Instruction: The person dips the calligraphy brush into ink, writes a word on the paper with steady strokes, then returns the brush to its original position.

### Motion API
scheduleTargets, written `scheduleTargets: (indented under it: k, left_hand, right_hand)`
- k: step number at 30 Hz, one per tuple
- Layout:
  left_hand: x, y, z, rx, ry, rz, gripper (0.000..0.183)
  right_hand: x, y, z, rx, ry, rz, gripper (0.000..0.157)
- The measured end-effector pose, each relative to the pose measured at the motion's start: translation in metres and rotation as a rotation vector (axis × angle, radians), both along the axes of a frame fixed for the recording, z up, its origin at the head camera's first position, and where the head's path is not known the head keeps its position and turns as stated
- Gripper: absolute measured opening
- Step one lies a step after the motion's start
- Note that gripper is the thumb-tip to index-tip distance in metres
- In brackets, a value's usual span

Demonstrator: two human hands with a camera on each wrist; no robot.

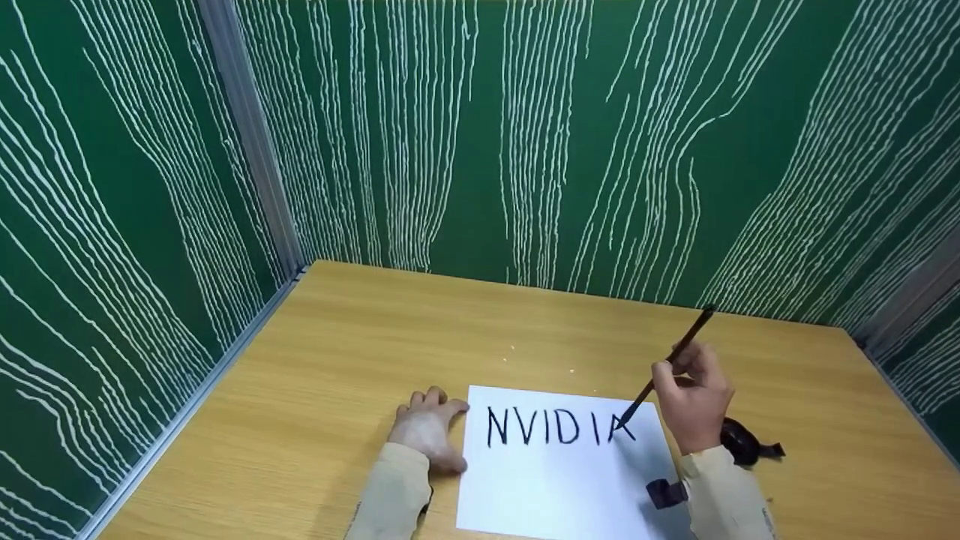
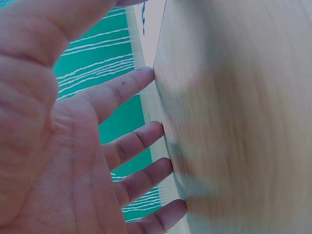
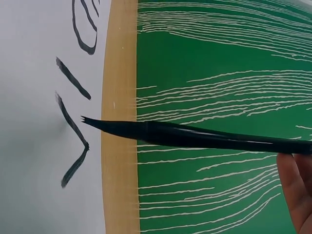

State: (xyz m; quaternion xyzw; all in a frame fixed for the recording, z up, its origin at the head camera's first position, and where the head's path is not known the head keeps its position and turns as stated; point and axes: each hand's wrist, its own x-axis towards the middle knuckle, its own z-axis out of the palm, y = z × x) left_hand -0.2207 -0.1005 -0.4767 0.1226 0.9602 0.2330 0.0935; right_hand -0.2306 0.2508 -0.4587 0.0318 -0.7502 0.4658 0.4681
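My right hand point(image 1: 694, 397) pinches a dark writing brush point(image 1: 675, 352) partway up its handle. The brush slants, its pointed black tip low over the last letter on a white sheet of paper point(image 1: 555, 487). Along the sheet's upper part runs black lettering point(image 1: 532, 427) that reads NVIDIA. In the right wrist view, the brush tip point(image 3: 97, 123) lies beside the left stroke of the last letter, two slanted strokes joined at the top. My left hand point(image 1: 427, 427) has its fingers spread, fingertips on the wood, thumb and forefinger at the paper's left edge.
The wooden table point(image 1: 360, 330) is bounded by green walls point(image 1: 480, 150) with wavy white lines. A black rounded object point(image 1: 741, 441) sits partly behind my right wrist. A small dark block point(image 1: 664, 493) shows by the right cuff. Tiny white specks dot the wood beyond the paper.
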Motion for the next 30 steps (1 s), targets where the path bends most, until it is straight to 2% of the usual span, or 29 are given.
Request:
scheduleTargets:
  k: [9, 15, 19, 26, 30]
  left_hand:
    - [-0.012, -0.002, -0.021, -0.002, 0.014, -0.005, 0.095]
    - [-0.017, -0.007, -0.030, 0.047, 0.027, -0.024, 0.096]
    - [-0.014, -0.006, -0.026, 0.053, 0.019, -0.019, 0.096]
    - [-0.003, -0.002, -0.005, 0.020, -0.004, -0.013, 0.094]
    - [-0.001, -0.001, -0.001, 0.014, -0.008, -0.012, 0.094]
  right_hand:
    - [-0.001, -0.001, -0.003, 0.031, -0.031, 0.013, 0.015]
    - [-0.003, -0.001, -0.005, 0.019, -0.014, 0.049, 0.015]
    - [-0.004, -0.001, -0.006, 0.020, -0.010, 0.054, 0.015]
    - [-0.004, 0.002, -0.007, 0.030, -0.032, 0.026, 0.015]
    - [-0.004, 0.003, -0.007, 0.037, -0.047, 0.011, 0.015]
